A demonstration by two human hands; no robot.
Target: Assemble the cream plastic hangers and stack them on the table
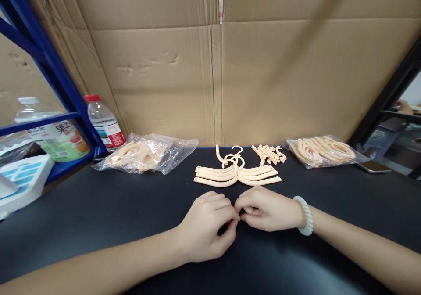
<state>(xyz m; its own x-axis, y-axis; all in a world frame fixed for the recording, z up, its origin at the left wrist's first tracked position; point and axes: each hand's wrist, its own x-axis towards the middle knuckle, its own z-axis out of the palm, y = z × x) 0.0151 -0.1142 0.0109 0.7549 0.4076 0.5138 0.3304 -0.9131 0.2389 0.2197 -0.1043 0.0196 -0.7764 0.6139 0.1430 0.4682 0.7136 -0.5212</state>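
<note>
My left hand [210, 227] and my right hand [265, 209] meet over the black table [283, 264], their thumbs and fingertips pinched together and touching. Whatever lies between the fingertips is too small or too hidden to make out. Just beyond them, several cream plastic clothes hangers [219, 183] lie in a row, hooks pointing away from me. A loose curved hanger arm [218, 153] rests behind their left side. To the right of the hooks is a small heap of loose hanger hooks [271, 155].
Clear plastic bags of hanger parts lie at the back left [141, 154] and back right [322, 151]. A phone [374, 167] is beside the right bag. A red-capped bottle [104, 121] stands by the blue shelf frame [59, 71]. Cardboard [158, 80] walls the back.
</note>
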